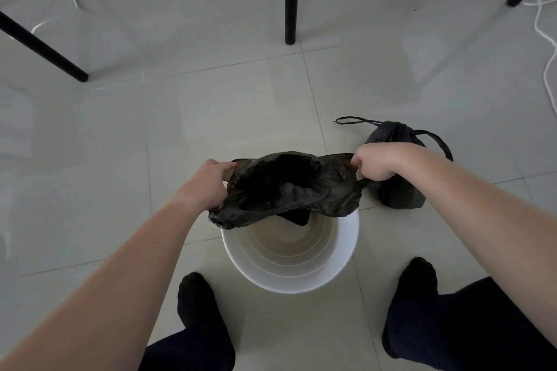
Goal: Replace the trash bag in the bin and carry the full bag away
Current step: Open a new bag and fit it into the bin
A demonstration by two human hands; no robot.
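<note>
The left hand (208, 182) pinched one edge of the fresh bag (289, 190), spread open above the white bin (289, 275); the right hand (375, 161) gripped the other. Stretching the mouth wider should clear the rim. The tied full bag (398, 193) sat on the floor beside the bin.

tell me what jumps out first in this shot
First, the open black bag, stretched between the left hand and right hand mid-view, hanging over the white bin with its bottom dipping inside. Next, the tied full bag sitting on the floor just right of the bin, partly behind the right hand.
</note>
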